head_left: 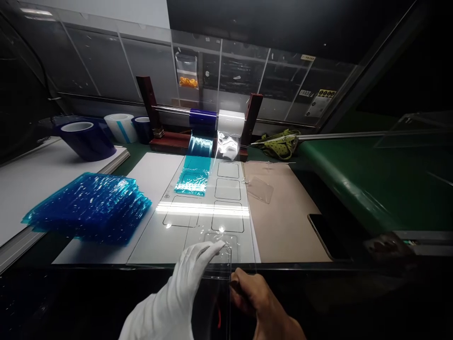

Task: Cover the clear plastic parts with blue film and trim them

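Observation:
My left hand (pixel 184 278), in a white glove, is closed on a clear plastic piece (pixel 224 264) near the front edge of the table. Bare and curled, my right hand (pixel 251 290) is at the right side of that piece; what its fingers pinch is too small to make out. Beyond them lies a white sheet (pixel 201 215) with rounded rectangle outlines. A strip of blue film (pixel 194 172) hangs from a blue roll (pixel 203 120) onto the sheet, beside a white roll (pixel 231 122) with clear film.
A pile of blue film pieces (pixel 92 205) is at left, with a large blue tape roll (pixel 87 139) behind. Brown paper (pixel 286 212), a clear piece (pixel 261 190) and a phone (pixel 328 236) lie at right. A green belt (pixel 375 174) is further right.

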A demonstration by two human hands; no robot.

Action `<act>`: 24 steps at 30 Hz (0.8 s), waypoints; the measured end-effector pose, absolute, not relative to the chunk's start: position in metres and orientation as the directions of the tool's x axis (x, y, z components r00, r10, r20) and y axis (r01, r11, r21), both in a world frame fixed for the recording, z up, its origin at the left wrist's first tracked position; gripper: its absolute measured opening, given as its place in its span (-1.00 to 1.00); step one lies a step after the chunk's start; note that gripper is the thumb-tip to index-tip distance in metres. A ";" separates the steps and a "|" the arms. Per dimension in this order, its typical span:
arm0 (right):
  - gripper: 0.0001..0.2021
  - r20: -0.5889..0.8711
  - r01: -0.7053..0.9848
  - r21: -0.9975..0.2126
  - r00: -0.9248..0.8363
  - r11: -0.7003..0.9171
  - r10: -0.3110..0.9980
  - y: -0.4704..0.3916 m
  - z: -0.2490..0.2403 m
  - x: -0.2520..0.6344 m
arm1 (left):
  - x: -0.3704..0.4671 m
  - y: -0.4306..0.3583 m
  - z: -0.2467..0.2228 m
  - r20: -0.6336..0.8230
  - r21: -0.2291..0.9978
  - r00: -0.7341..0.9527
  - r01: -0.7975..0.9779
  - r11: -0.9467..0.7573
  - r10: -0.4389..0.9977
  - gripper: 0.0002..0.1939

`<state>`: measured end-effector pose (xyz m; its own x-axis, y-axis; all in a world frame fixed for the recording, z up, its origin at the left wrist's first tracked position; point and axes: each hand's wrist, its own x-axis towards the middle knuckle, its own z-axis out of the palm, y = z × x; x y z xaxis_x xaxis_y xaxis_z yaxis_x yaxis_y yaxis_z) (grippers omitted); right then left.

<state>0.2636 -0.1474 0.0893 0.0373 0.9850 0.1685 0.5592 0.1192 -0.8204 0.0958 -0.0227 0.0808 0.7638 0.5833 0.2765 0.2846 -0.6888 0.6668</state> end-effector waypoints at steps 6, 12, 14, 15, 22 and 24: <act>-0.38 0.179 0.494 -0.851 -0.050 0.181 0.982 -0.137 0.077 0.264 | 0.102 -0.026 0.074 0.272 0.668 0.765 0.287 -0.686 0.584 -0.43; -0.31 0.179 0.462 -0.873 0.001 0.159 0.984 -0.139 0.067 0.264 | 0.113 -0.030 0.068 0.248 0.611 0.751 0.368 -0.701 0.611 -0.47; -0.31 0.191 0.414 -0.895 0.020 0.166 0.981 -0.137 0.069 0.262 | 0.115 -0.029 0.066 0.257 0.585 0.756 0.374 -0.720 0.602 -0.46; -0.31 0.205 0.387 -0.904 0.024 0.180 0.978 -0.136 0.070 0.260 | 0.116 -0.029 0.065 0.265 0.572 0.760 0.371 -0.731 0.594 -0.45; -0.41 0.429 0.571 -0.768 0.125 0.288 0.895 -0.149 0.055 0.274 | 0.122 -0.038 0.086 0.328 0.460 0.715 0.451 -0.765 0.618 -0.20; -0.50 0.501 0.671 -0.699 0.212 0.247 0.839 -0.156 0.052 0.298 | 0.123 -0.041 0.095 0.377 0.393 0.663 0.519 -0.759 0.647 0.01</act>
